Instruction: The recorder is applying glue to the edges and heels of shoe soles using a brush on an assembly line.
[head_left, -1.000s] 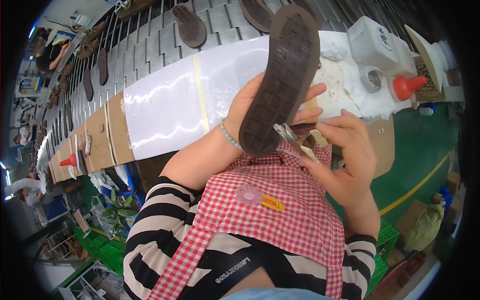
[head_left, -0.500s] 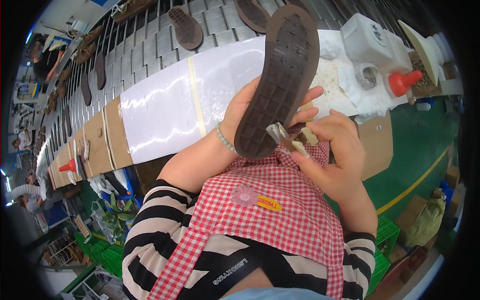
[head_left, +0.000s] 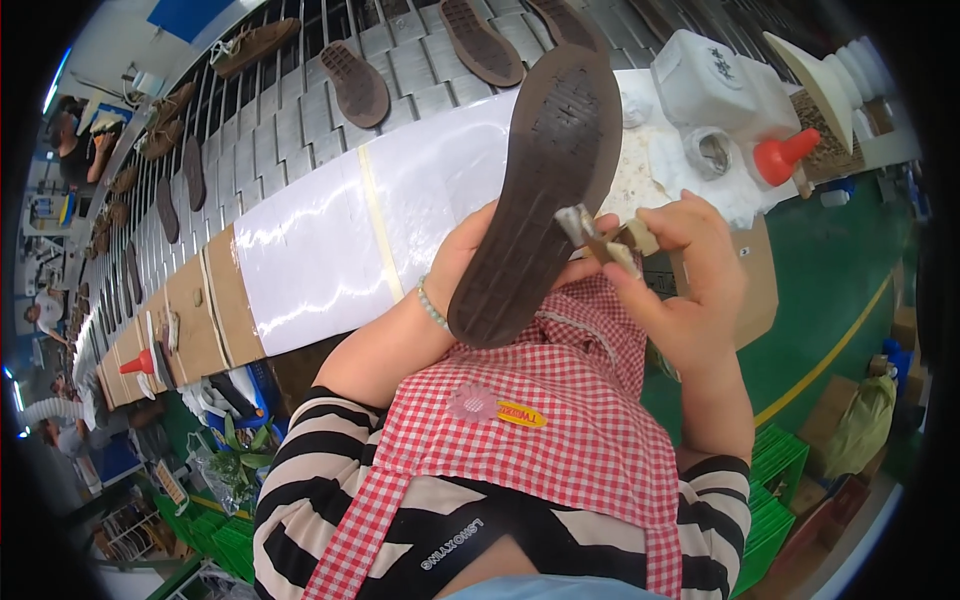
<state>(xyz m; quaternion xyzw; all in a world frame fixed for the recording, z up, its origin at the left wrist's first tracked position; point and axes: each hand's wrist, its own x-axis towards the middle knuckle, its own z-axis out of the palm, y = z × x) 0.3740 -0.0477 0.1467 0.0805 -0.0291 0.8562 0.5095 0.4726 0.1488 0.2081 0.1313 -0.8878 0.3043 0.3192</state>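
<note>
A dark brown shoe sole [head_left: 540, 190] stands tilted in front of my apron, its long face toward me. My left hand [head_left: 462, 255] is closed round it from behind, with the palm and most fingers hidden by the sole. Between the thumb and fingers of my right hand [head_left: 695, 275] is a short flat brush [head_left: 582, 228] with a pale, stained tip and a wrapped handle. The brush tip lies at the sole's right edge, near its middle; whether it touches is hard to tell.
Beyond my hands runs a slatted metal conveyor [head_left: 290, 110] carrying brown soles [head_left: 355, 85] and a suede shoe [head_left: 255, 47]. A white sheet [head_left: 310, 240] covers the bench. At right stand a jar [head_left: 710, 153], a white jug [head_left: 705, 85] and a red nozzle cap [head_left: 785, 157].
The sole has shifted a little down and left in view. My right hand has carried the brush up along its right edge. Soles on the conveyor also appear slightly shifted.
</note>
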